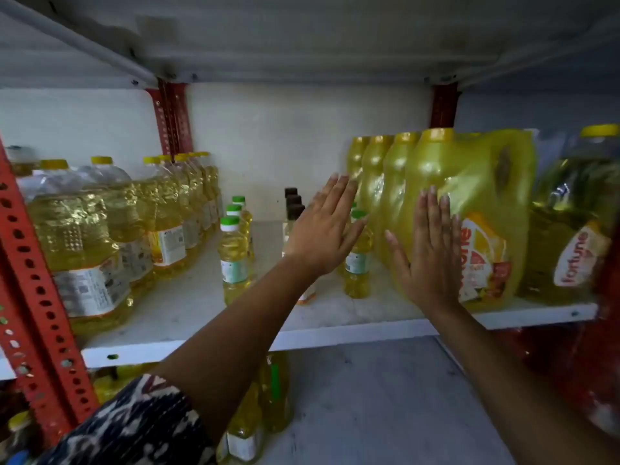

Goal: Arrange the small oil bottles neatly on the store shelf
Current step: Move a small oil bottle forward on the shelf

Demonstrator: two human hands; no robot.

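**Big jugs squared off before small bottles are lined up**

Both hands are seen flat and spread, nothing gripped. The right hand (427, 250) is laid palm-first against the near yellow jug (469, 209) at the right of the shelf (188, 344). The left hand (327, 226) is held open just left of the jug row; contact with the jugs cannot be confirmed.

The small oil bottles are found mid-shelf: a green-capped file (235, 250) running near to far left of centre, a dark-capped file (294, 204) partly hidden behind the left hand, and one green-capped bottle (358, 260) just beside the jugs. Large clear bottles (84, 236) are ranked along the left.

Judged step: the jug row is being pressed rightward to widen the middle bay. Pressure is best applied low and evenly, so the jugs slide rather than tip. The lone bottle beside the jugs should be watched; it could be knocked by the left wrist. Files should then be closed up, labels forward.
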